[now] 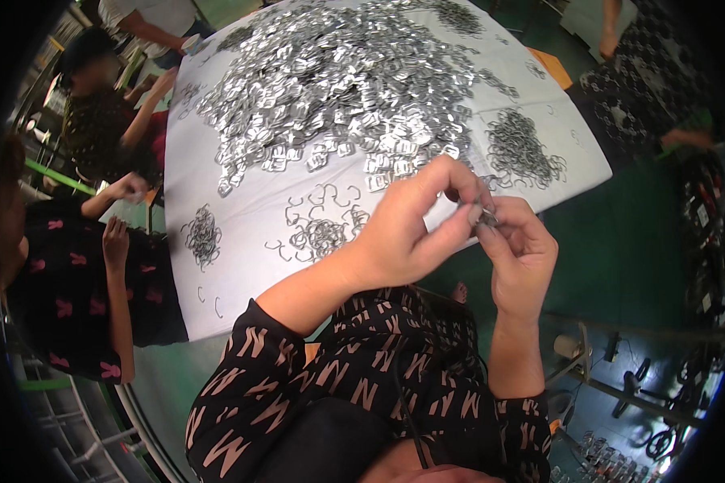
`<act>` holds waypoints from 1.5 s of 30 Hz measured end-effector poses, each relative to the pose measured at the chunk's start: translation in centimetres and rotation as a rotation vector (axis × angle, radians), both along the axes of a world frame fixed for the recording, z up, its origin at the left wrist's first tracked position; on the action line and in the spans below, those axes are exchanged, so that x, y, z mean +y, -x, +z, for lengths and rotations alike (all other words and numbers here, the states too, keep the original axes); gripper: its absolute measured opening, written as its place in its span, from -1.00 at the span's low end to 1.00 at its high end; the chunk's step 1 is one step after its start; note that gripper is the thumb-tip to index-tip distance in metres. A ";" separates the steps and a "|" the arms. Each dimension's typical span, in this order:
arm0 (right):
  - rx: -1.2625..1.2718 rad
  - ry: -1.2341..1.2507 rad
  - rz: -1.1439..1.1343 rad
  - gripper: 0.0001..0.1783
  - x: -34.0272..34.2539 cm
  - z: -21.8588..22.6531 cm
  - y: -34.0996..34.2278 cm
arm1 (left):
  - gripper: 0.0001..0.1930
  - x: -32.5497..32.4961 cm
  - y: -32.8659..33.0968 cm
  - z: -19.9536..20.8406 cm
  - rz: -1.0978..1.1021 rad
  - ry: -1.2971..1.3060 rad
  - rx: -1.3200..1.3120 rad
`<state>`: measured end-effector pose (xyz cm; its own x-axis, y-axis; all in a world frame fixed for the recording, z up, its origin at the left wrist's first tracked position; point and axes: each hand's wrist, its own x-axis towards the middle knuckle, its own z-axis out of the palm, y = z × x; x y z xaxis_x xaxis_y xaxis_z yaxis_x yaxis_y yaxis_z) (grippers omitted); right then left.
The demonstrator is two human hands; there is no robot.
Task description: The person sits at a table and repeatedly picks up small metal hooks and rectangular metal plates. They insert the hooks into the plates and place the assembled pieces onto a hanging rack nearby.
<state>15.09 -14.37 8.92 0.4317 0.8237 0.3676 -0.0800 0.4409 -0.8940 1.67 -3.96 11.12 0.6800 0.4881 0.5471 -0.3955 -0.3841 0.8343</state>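
Observation:
My left hand and my right hand meet over the table's near right edge, fingertips pinched together. Between them is a small grey metal piece, mostly hidden by the fingers, so its exact shape cannot be made out. Below and left of my left hand lies a loose pile of curved wire hooks. Just beyond the hands spreads a big heap of shiny flat metal buckle-like pieces. Another dense pile of wire hooks sits to the right, beyond my right hand.
The white-covered table also bears a small hook pile at its left. Two people sit along the left side, hands raised; another person stands at the far left. A person in dark patterned clothes is at the right.

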 end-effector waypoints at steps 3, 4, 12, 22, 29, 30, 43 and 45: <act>-0.129 0.047 0.053 -0.81 -2.7 -0.7 -3.1 | -0.88 -1.9 -1.7 -1.1 -0.067 -0.019 -0.054; -0.162 -0.015 0.046 -0.87 -3.0 -1.0 -3.8 | -0.88 -2.5 -2.2 -1.8 -0.083 -0.020 -0.041; -0.601 0.452 -0.162 -0.70 2.2 -10.6 -8.8 | -0.85 -6.2 -4.3 -9.3 -0.152 -0.032 0.049; -1.145 0.412 -0.313 -0.64 11.2 -16.8 -9.3 | -0.79 -7.2 -4.4 -13.4 -0.098 -0.103 0.110; -0.502 0.584 -0.197 -0.81 9.2 -13.7 -9.6 | -0.81 -7.0 -4.5 -14.8 -0.104 0.000 0.126; -0.445 0.528 -0.173 -0.80 8.7 -13.8 -10.1 | -0.81 -7.1 -4.8 -15.0 -0.121 0.000 0.126; -0.070 0.702 0.146 -0.59 0.3 -9.0 -9.8 | -0.77 -7.4 -5.3 -15.3 0.000 0.002 0.160; -0.088 0.679 0.149 -0.55 -1.5 -7.9 -8.9 | -0.75 -7.5 -5.4 -15.2 0.061 0.035 0.163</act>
